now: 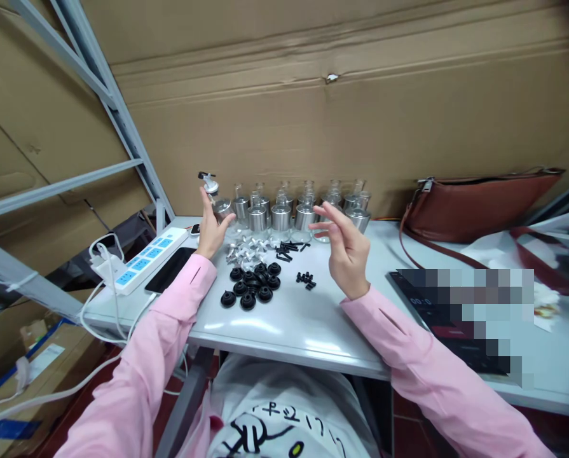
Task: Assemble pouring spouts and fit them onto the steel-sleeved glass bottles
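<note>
My left hand is at the left end of the bottle rows, thumb and index finger spread, with nothing visible in its grasp. Just beyond it, a white pump head with a black nozzle sits at the top of a bottle with a metal band; my fingers partly cover this bottle. Several clear glass bottles with metal bands stand to its right, without pump heads. My right hand hovers over the table in front of the bottles at the right, fingers apart and slightly bent, holding nothing.
Between my hands lie white plastic parts, black round caps, black stick-like pieces and small black pieces. A power strip and dark phone lie left; a tablet and brown bag are right.
</note>
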Available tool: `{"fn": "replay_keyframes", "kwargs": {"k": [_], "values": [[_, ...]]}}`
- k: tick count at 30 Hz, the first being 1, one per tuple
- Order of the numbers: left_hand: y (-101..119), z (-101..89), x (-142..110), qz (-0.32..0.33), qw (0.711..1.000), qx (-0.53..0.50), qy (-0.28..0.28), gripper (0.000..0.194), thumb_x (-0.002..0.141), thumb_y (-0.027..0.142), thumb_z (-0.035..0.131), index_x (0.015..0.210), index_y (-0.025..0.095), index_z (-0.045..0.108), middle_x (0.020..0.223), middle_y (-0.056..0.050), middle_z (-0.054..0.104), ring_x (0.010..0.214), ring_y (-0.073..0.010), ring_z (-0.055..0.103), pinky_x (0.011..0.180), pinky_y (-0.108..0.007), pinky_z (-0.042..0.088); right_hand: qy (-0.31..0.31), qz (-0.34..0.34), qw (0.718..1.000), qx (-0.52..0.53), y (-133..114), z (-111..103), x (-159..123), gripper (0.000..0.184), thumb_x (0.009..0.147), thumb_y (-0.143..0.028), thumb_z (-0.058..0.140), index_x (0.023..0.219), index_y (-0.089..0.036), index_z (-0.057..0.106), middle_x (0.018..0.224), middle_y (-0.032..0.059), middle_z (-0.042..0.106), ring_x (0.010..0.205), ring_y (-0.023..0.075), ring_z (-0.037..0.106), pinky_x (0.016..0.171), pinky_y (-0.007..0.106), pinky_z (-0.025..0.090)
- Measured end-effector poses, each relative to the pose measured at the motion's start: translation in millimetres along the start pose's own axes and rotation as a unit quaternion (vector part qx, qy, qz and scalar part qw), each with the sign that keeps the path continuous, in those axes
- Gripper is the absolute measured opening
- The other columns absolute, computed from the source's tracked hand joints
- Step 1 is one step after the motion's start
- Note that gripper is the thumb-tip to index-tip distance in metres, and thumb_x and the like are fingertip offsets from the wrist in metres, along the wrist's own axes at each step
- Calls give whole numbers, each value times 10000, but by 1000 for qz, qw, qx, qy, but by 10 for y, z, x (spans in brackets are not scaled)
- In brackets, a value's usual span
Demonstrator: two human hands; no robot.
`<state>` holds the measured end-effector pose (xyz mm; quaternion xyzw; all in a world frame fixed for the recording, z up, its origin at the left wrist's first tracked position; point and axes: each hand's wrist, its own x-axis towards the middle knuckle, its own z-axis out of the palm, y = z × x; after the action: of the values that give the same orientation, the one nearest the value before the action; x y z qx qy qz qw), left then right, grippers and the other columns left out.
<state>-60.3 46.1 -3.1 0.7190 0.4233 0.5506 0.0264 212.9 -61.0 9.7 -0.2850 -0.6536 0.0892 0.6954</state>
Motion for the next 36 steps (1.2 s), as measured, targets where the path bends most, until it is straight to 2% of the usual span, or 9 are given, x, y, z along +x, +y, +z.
{"fn": "replay_keyframes", "kwargs": {"k": [4, 12, 19, 24, 28, 30, 32, 34, 36], "values": [[-258, 70, -50, -41, 997, 34, -51, 918, 809, 349, 634, 1460, 285, -10, 1464, -142, 306, 1395, -324, 226, 1128, -528, 205, -23, -1, 1000, -10, -11, -6, -21, 305, 926, -261, 442, 1185, -307, 597, 1076, 36, 674, 793, 156, 670, 706, 347, 557], [-348, 227, -25, -30, 998, 2, -64, 934, 816, 337, 625, 1457, 279, -51, 1510, -142, 199, 1424, -306, 125, 1148, -508, 140, -24, 9, 1000, -14, -30, -11, -17, 270, 924, -249, 444, 1128, -290, 616, 965, 26, 683, 716, 136, 643, 676, 324, 537], [-346, 336, -19, -8, 996, 3, -90, 850, 849, 378, 579, 1458, 299, -8, 1491, -131, 236, 1390, -311, 223, 1135, -504, 177, -38, 13, 999, -16, -23, -10, -16, 251, 920, -243, 451, 1106, -273, 618, 911, 18, 683, 686, 125, 632, 645, 299, 525], [-423, 381, -18, -12, 995, 0, -103, 801, 871, 425, 523, 1462, 253, 10, 1443, -158, 309, 1346, -296, 313, 1119, -491, 227, -45, 16, 999, -20, -27, -10, -16, 234, 920, -249, 452, 1088, -256, 615, 871, 14, 678, 676, 122, 632, 636, 292, 520], [-491, 370, -40, -15, 992, -20, -127, 813, 865, 408, 521, 1454, 224, -9, 1499, -162, 195, 1388, -284, 233, 1136, -470, 209, -53, 22, 998, -25, -21, -22, -19, 226, 923, -266, 449, 1093, -251, 597, 864, 13, 675, 675, 122, 634, 634, 288, 516], [-512, 314, -50, -49, 992, -31, -111, 839, 838, 356, 553, 1442, 232, -16, 1512, -169, 121, 1369, -277, 278, 1108, -451, 279, -47, 29, 998, -15, -8, -36, -21, 247, 924, -285, 449, 1144, -261, 557, 867, 12, 676, 682, 126, 635, 638, 293, 517], [-526, 205, -42, -86, 994, -25, -67, 798, 791, 280, 575, 1417, 228, 83, 1489, -173, 147, 1289, -255, 397, 1024, -406, 392, -34, 36, 999, 0, 7, -52, -20, 278, 926, -309, 444, 1194, -272, 504, 861, 11, 674, 688, 136, 636, 631, 299, 517], [-526, 53, -16, -101, 994, 12, -40, 683, 699, 203, 598, 1316, 188, 305, 1394, -161, 315, 1172, -231, 489, 907, -351, 466, -22, 40, 999, 7, 19, -66, -17, 290, 928, -333, 436, 1209, -274, 473, 847, 12, 666, 691, 145, 637, 622, 305, 516], [-500, -106, 18, -114, 986, 20, -124, 513, 655, 187, 572, 1158, 165, 473, 1229, -119, 493, 951, -182, 577, 786, -313, 492, -20, 41, 999, 3, 25, -72, -12, 286, 929, -350, 430, 1200, -269, 464, 834, 14, 655, 694, 151, 638, 617, 309, 516]]}}
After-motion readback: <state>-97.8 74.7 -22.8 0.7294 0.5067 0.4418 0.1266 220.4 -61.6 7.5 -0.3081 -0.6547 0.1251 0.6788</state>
